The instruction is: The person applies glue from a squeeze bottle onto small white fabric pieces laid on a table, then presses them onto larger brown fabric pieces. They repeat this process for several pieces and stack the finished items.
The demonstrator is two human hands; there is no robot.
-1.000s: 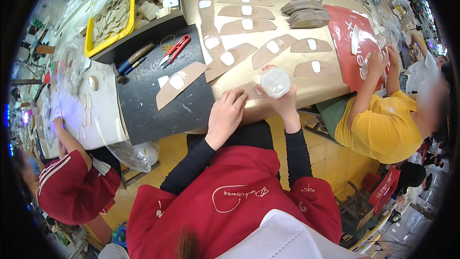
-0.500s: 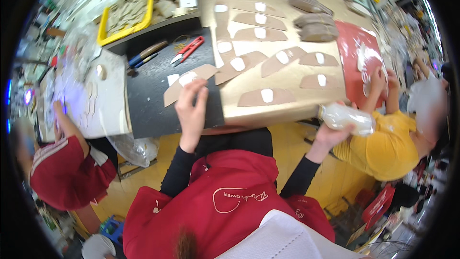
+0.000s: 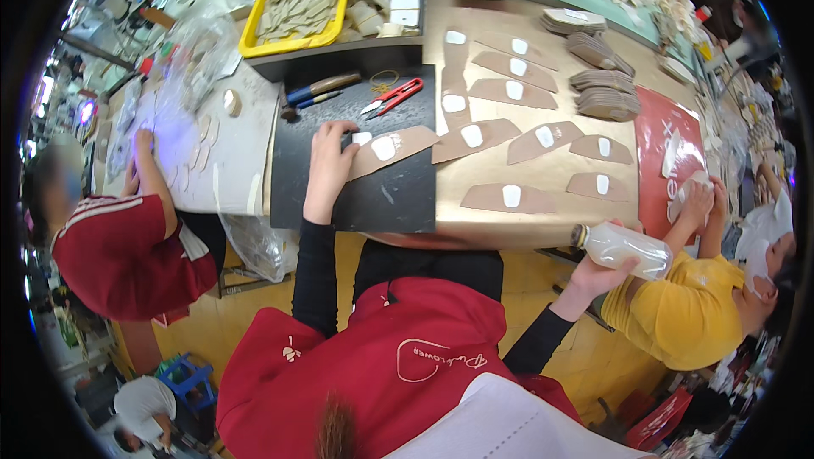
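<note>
My left hand (image 3: 329, 162) rests over the black mat (image 3: 339, 204), thumb and forefinger apart at the left end of a brown curved piece (image 3: 405, 143). That piece bears a white patch (image 3: 384, 148), and a small white square (image 3: 362, 137) lies between it and my fingers. My right hand (image 3: 598, 275) is wrapped round a clear bottle (image 3: 632, 249), tilted, with a capped neck and pale contents low inside. It is held off the table's front edge. Several similar brown pieces with white patches, such as one piece (image 3: 479, 138), lie on the tan surface.
Red-handled thread snips (image 3: 397, 97) and pen-like tools (image 3: 322, 88) lie on the mat. Behind stands a yellow tray (image 3: 298, 13) of small pieces. Stacks of brown pieces (image 3: 606, 96) sit at the far right. Co-workers in red (image 3: 140, 251) and yellow (image 3: 678, 315) sit on either side.
My left hand has moved left, off the piece's white patch to its left end. The bottle stays in my right hand. The whole view has shifted somewhat.
</note>
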